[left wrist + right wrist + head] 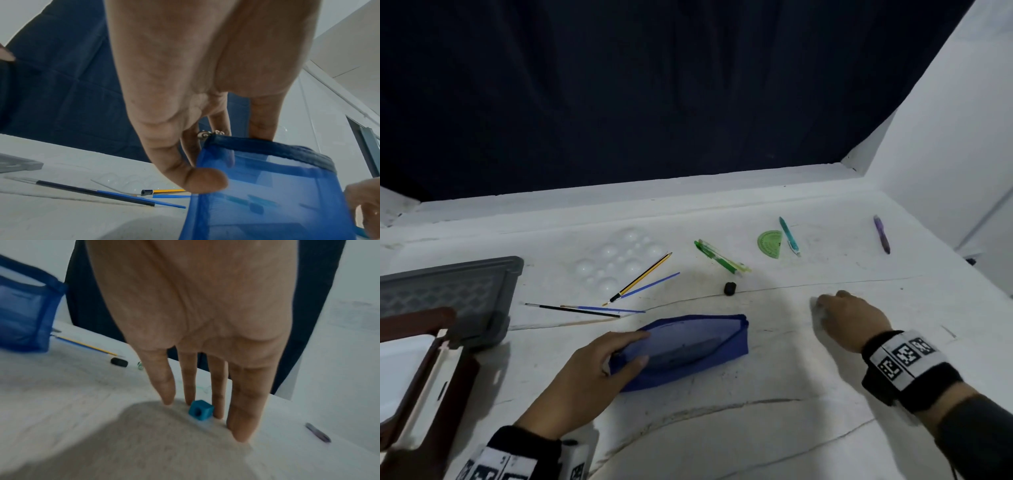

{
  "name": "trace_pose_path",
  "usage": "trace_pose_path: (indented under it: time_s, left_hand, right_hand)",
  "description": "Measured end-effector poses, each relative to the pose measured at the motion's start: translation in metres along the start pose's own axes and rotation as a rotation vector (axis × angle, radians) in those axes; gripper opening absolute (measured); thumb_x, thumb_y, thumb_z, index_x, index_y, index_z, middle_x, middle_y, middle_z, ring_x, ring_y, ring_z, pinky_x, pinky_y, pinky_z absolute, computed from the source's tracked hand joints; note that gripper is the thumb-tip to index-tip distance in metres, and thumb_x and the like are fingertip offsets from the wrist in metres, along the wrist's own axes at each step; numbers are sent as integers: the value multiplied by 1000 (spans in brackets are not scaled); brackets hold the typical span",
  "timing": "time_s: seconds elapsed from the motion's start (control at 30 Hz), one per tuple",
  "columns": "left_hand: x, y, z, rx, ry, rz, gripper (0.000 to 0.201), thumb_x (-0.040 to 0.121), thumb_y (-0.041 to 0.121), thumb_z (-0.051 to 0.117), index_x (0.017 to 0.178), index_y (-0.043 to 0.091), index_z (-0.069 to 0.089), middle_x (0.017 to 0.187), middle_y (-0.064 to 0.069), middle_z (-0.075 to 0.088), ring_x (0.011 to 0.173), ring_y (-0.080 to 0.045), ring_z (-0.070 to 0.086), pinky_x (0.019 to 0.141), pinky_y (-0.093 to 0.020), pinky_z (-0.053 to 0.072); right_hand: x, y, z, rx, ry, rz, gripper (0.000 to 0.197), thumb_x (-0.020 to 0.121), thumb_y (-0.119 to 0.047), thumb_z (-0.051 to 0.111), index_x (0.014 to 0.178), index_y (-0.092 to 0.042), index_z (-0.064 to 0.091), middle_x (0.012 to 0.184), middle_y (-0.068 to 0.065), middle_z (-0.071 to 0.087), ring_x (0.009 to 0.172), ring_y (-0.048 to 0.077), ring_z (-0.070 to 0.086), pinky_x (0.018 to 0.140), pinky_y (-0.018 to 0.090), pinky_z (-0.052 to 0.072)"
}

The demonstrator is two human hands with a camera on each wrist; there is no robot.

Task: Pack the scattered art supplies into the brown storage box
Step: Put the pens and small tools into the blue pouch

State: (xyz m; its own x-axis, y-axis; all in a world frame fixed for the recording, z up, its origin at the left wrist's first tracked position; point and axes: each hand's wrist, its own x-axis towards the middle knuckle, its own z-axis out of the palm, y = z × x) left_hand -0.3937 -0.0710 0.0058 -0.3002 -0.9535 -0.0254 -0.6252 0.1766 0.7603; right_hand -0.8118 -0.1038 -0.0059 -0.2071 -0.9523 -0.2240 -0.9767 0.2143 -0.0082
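A: So, where do the hands stand?

B: The left hand [585,373] pinches the near end of the blue mesh pouch [688,349], thumb on top and fingers beneath, holding its mouth up off the tabletop [791,428]. The right hand [849,318] reaches down with fingers straight, their tips on the tabletop around a small blue cube [200,409]. It looks like a sharpener, though the wrist view is blurred, so I can't be sure.

A: And the brown storage box?

B: At the far left edge, near the person: the brown storage box [424,346], with a grey lid or tray [448,291] just behind it. The pouch sits well apart from it.

A: How should this pickup go?

B: I'd close thumb and two fingers on opposite faces of the cube, lift straight up, then drop it into the pouch mouth while the left hand keeps that mouth wide. It is small and could skid if nudged sideways.

A: What is still out?

B: Four thin brushes or pencils [643,277] in a loose cluster, one clear paint palette [616,260], one green pen [719,257], one green protractor [770,243], one teal pen [789,236], one purple pen [881,234], one black eraser [730,288].
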Motion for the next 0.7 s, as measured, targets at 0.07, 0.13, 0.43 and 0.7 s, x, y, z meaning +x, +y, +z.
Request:
trace_pose_path:
  time_s: [0.07,0.13,0.43,0.7]
  left_hand:
    - [0,-2,1,-32,-16,-11,32,90,37,66,118,50,61,118,45,52,112,16,51,79,-7,47]
    - [-1,-4,2,-91,-13,-31,31,89,35,67,117,49,63,117,41,57,112,11,53,76,-17,54]
    - [-9,-8,11,-155,27,-8,36,95,22,64,118,49,64,122,31,63,117,4,58,96,-22,49]
    - [-8,-7,11,-231,24,-22,38,97,12,60,123,39,63,122,30,64,115,4,59,95,-26,52]
  right_hand:
    - [-5,-5,4,-26,93,-42,24,96,-26,44,110,-17,61,108,7,59,102,31,59,79,34,49]
    - [-10,-13,7,13,160,-99,21,95,-23,47,100,-15,65,100,7,63,96,31,61,76,34,49]
    - [-44,-107,-37,762,415,-657,12,85,-5,69,88,-17,69,86,-7,66,75,8,64,64,13,50]
    - [-47,-149,-42,751,266,-1016,11,87,-20,73,97,-18,70,99,-11,67,95,2,62,84,21,49]
